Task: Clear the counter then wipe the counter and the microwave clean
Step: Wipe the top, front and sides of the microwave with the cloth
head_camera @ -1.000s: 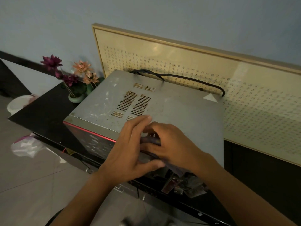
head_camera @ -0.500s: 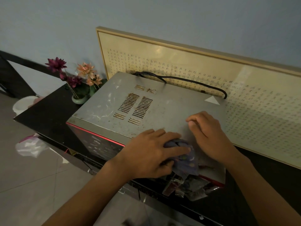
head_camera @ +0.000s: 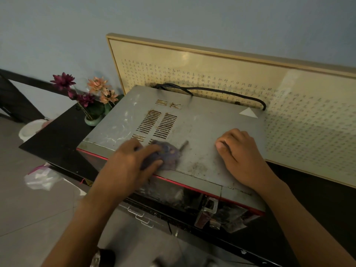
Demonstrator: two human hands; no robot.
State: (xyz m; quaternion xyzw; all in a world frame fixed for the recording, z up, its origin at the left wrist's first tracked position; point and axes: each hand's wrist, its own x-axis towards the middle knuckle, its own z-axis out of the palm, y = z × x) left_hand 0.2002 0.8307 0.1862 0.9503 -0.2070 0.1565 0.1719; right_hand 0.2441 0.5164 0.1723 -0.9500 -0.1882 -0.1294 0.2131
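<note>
Microwave (head_camera: 202, 132), grey and scuffed, standing on the dark worktop (head_camera: 55, 139) with its top panel facing my camera; pale smears mark the left part of the panel and brownish specks lie near its front edge. Rusted vent slots (head_camera: 157, 123) run in two columns across the left-centre of the panel. My left hand (head_camera: 133, 164) presses a purple-blue cloth (head_camera: 165, 156) flat on the panel just in front of the vent slots, the grip closed over the cloth with the fingers curled around its near side; the hand and cloth are motion-blurred. My right hand (head_camera: 240, 158) rests on the bare right part of the panel, well apart from the cloth, its grip loosely curled with the fingers together and holding nothing, the thumb lying against the metal. A red trim line (head_camera: 192, 187) runs along the front top edge of the microwave. A black power cord (head_camera: 212, 91) loops over the rear edge of the panel. Behind the microwave a framed sheet of small written characters (head_camera: 250, 74) leans against the pale wall. A small green vase of pink and orange flowers (head_camera: 92, 105) stands on the worktop just beside the microwave's rear left corner. A clear plastic bag (head_camera: 41, 177) lies on the tiled floor (head_camera: 28, 209) to the left.
</note>
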